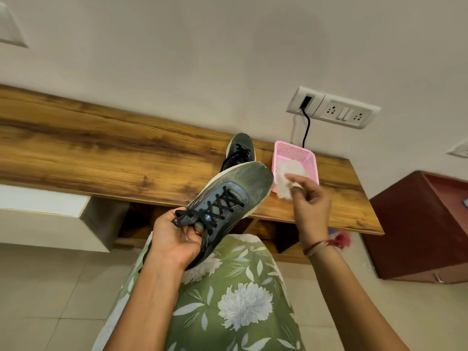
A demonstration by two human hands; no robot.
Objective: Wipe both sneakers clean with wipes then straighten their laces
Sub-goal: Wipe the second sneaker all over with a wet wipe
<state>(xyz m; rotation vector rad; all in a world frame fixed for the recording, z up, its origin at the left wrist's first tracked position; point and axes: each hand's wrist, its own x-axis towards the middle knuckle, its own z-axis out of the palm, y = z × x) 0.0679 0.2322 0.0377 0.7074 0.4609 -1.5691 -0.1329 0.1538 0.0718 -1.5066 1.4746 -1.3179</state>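
Note:
My left hand (177, 236) grips a dark grey sneaker (235, 196) with black laces by its heel and tongue, toe pointing up and away over the table edge. The toe looks dusty. My right hand (310, 198) pinches a white wipe (287, 190) just right of the sneaker's toe, not touching the shoe. The wipe hangs at the front rim of a pink basket (310, 158) that holds more white wipes. A second dark sneaker (240, 150) stands on the wooden table (101, 153) behind the held one, partly hidden by it.
A wall socket panel (334, 110) with a black cable plugged in sits above the basket. A dark red cabinet (420, 224) stands at the right. Open shelves lie under the table, and my green floral clothing (228, 300) fills the lower middle.

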